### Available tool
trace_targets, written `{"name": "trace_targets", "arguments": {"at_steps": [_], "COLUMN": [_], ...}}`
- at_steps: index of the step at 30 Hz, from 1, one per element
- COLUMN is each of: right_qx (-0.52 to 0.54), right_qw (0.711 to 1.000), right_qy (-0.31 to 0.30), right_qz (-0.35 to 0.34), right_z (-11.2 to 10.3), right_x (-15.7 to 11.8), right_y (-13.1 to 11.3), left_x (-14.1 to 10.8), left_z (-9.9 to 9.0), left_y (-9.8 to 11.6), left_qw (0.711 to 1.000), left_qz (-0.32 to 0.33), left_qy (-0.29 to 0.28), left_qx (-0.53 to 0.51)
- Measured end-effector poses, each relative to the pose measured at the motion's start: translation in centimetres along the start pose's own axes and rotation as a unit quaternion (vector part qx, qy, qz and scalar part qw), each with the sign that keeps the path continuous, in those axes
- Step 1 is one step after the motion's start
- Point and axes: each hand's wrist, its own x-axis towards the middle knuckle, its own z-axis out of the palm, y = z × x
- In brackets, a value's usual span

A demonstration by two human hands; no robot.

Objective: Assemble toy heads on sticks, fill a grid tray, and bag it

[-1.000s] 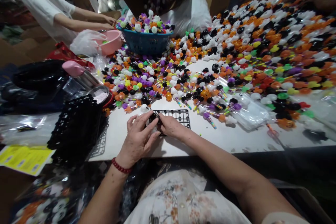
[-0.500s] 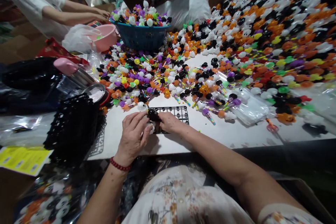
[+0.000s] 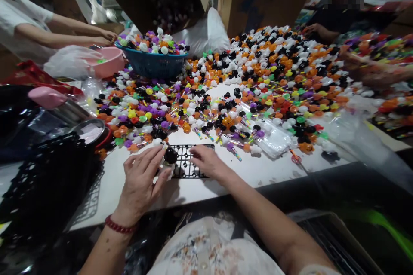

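A long white worktable point(image 3: 258, 172) fills the middle of a crowded workroom, its near edge running dark along the front. Beyond the fingers, at the table's far end, stand large brown cardboard cartons point(image 3: 264, 2), one open and dark inside, with a white plastic sack point(image 3: 206, 30) slumped between them. Far left of the fingers a co-worker's white sleeve point(image 3: 19, 19) leans over the table; far right another person in dark clothing point(image 3: 338, 21) sits. Light is dim and even, brightest through a gap behind the cartons.

A grid tray point(image 3: 190, 161) lies between both hands, toy heap point(image 3: 245, 81) behind it.
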Motion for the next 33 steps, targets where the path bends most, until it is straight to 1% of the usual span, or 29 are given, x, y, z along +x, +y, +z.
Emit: {"name": "trace_targets", "arguments": {"at_steps": [2,3,4,6,8,10,13,15,16,18,20,21,24,28,30,33], "right_qx": [-0.087,-0.146,-0.208,-0.311,-0.372,-0.398,-0.399,-0.361,-0.328,-0.245,-0.162,-0.126,-0.047,-0.020,-0.018,-0.033], "right_qw": [0.993,0.983,0.968,0.934,0.910,0.901,0.903,0.920,0.934,0.964,0.982,0.988,0.997,1.000,1.000,0.997], "right_qy": [0.067,0.089,0.099,0.090,0.063,0.046,0.055,0.067,0.075,0.091,0.098,0.092,0.060,0.014,-0.019,-0.066], "right_qz": [0.045,0.072,0.100,0.152,0.173,0.164,0.148,0.135,0.117,0.056,-0.004,-0.019,-0.015,0.000,0.003,0.003], "right_z": [-3.2,-4.7,-5.9,-7.4,-7.7,-7.3,-6.5,-6.2,-6.2,-6.0,-5.6,-5.3,-4.1,-2.5,-1.8,-1.0], "right_x": [-2.2,-3.2,-4.2,-5.7,-6.6,-7.2,-7.6,-7.4,-7.1,-6.0,-4.3,-3.2,0.4,4.5,5.9,7.1], "right_y": [1.2,1.9,2.6,3.8,4.7,5.2,5.3,4.7,4.2,3.0,1.7,1.1,-0.3,-1.7,-2.4,-3.6], "left_x": [0.3,0.4,0.6,1.0,1.3,1.5,1.6,1.5,1.5,1.6,1.7,1.8,2.0,1.7,1.5,1.3], "left_z": [-0.1,-0.1,-0.1,0.1,0.2,0.3,0.3,0.2,0.1,0.0,0.0,0.0,0.0,0.0,0.0,0.1], "left_y": [-0.2,-0.3,-0.4,-0.5,-0.5,-0.5,-0.4,-0.4,-0.4,-0.5,-0.6,-0.6,-0.7,-0.9,-1.1,-1.3], "left_qw": [1.000,1.000,0.999,0.998,0.996,0.993,0.990,0.989,0.989,0.988,0.987,0.986,0.984,0.981,0.980,0.979], "left_qz": [0.004,0.007,0.013,0.025,0.034,0.036,0.025,0.016,0.013,0.007,-0.001,-0.004,-0.007,-0.008,-0.011,-0.026], "left_qy": [-0.013,-0.021,-0.031,-0.053,-0.084,-0.113,-0.135,-0.140,-0.140,-0.140,-0.140,-0.141,-0.140,-0.137,-0.133,-0.131], "left_qx": [-0.002,-0.003,-0.004,-0.004,-0.007,-0.012,-0.028,-0.044,-0.053,-0.069,-0.083,-0.091,-0.111,-0.135,-0.147,-0.157]}}
